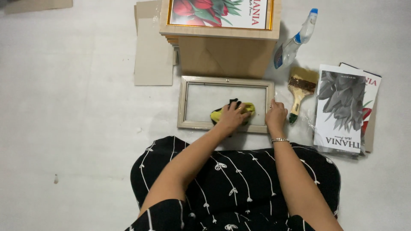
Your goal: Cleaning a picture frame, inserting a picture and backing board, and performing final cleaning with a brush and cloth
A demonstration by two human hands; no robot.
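In the middle of the view a pale wooden rectangular picture frame with a glass pane (226, 80) lies flat on the white floor (77, 128), just above the person's lap. The left hand (231, 116) presses down on a yellow and black cleaning cloth (248, 108) bunched on the lower right part of the glass, fingers curled over it and holding it against the pane. The right hand (276, 114) rests on the frame's right edge near its lower corner, fingers bent close together over the wood; a thin metal bracelet (279, 140) sits on that wrist.

Directly above the frame, at the top centre, stands a stack of light wooden frames (227, 53), the top 1 showing a print of red tulips. A flat beige cardboard sheet (153, 55) lies to its left. At the upper right a clear plastic spray bottle with a blue nozzle (295, 40) lies tilted on the floor. Below it, just right of the right hand, lies a flat paintbrush with a wooden handle and pale bristles (299, 90). Further right sits a pile of printed flower posters (342, 111), the top 1 grey.
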